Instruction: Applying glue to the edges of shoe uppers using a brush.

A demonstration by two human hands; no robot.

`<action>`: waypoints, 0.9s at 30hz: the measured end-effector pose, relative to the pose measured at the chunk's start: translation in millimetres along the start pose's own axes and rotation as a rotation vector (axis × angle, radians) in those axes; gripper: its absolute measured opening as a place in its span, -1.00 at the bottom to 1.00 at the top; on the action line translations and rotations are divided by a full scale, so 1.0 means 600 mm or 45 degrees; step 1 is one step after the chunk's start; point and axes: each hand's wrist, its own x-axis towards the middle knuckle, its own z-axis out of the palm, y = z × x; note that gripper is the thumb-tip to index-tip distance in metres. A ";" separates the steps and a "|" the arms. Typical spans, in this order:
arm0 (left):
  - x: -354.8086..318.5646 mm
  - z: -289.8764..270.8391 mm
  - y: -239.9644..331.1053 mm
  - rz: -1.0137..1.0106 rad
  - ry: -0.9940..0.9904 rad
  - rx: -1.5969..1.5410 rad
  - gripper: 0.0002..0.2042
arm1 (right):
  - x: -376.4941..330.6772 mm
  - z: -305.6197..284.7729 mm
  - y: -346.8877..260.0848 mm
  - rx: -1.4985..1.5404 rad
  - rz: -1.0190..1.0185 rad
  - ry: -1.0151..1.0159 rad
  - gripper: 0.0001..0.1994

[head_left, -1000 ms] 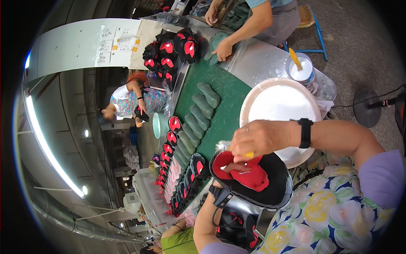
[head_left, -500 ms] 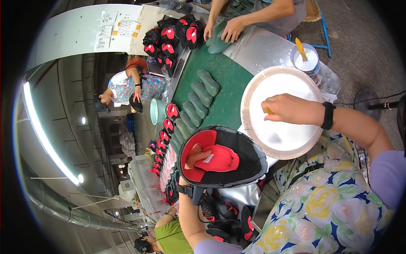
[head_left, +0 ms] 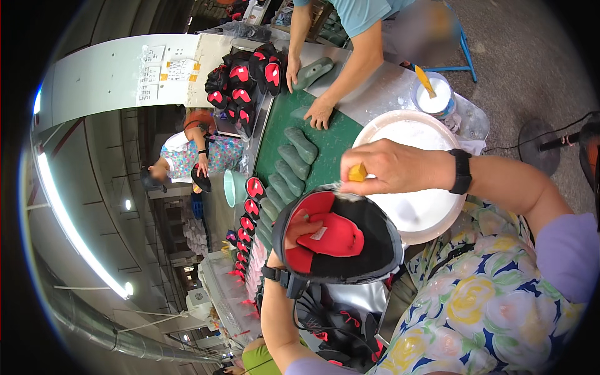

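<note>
Head view: left grip is clamping shoe upper, ideally steadily; right grip is clamping brush at upper's twelve o'clock.

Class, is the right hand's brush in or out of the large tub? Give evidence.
Out: the right hand holds the brush with its bristles at the shoe upper, not in the tub.

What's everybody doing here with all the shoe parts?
The person's left hand is inside a black-and-red fabric shoe upper, holding it up. Their right hand grips a yellow-handled brush with pale bristles at the upper's edge. Close by is a round, pale pink basin of white stuff. Across the flat green work surface, another person's hands are at smooth grey-green foot-shaped forms.
</note>
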 end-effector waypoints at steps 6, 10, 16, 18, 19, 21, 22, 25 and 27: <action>-0.015 0.022 0.030 0.043 0.384 -0.251 -0.69 | -0.038 -0.030 -0.008 -0.119 0.228 -0.171 -0.75; -0.019 0.027 0.060 -0.172 0.302 -0.498 -0.66 | -0.021 -0.012 0.005 -0.123 -0.015 0.058 -0.81; -0.047 0.002 -0.061 0.386 1.118 0.501 -0.69 | -0.058 -0.002 -0.015 -0.115 0.208 -0.117 -0.79; -0.030 0.047 0.018 0.498 1.178 0.918 -0.65 | -0.066 0.019 -0.029 0.075 0.045 0.131 -0.82; -0.021 0.051 0.012 0.484 1.201 0.771 -0.65 | -0.068 0.039 -0.033 0.113 -0.052 0.151 -0.83; -0.018 0.059 0.002 0.449 1.240 0.487 -0.65 | -0.069 0.071 -0.044 0.228 -0.149 0.052 -0.82; -0.021 0.061 -0.007 0.427 1.256 0.342 -0.65 | -0.066 0.079 -0.043 0.215 -0.199 -0.029 -0.82; -0.080 0.035 -0.120 0.437 1.109 0.603 -0.60 | -0.061 0.053 -0.017 0.052 -0.148 -0.067 -0.82; -0.105 0.031 -0.180 0.314 1.211 1.151 -0.63 | -0.060 0.041 0.008 -0.044 0.012 0.029 -0.85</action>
